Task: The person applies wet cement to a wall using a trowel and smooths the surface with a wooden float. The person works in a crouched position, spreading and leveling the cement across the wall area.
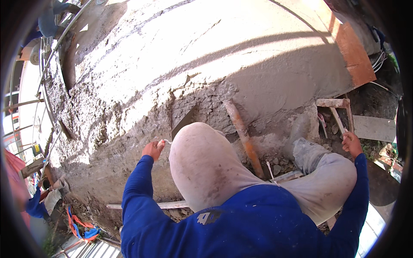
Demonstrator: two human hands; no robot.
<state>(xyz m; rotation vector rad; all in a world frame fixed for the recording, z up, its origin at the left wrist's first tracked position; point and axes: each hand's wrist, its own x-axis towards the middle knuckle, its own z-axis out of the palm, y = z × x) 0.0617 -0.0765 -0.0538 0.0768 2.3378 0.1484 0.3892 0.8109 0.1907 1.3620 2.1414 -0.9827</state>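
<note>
My left hand is closed on a trowel, its thin metal shank showing beside my raised knee; the grey blade lies over rough mortar just beyond. On the right, my right hand grips a narrow piece of a wooden frame at the edge of the wet cement surface. My bent legs in pale, stained trousers fill the lower middle, one muddy boot among rubble. A dirty orange-streaked pipe slants down between the blade and that boot.
An orange board edges the cement at upper right, with a grey plank below it. Poles and bars line the left side, where other people appear at the rim. A pale batten and orange-blue straps lie lower left.
</note>
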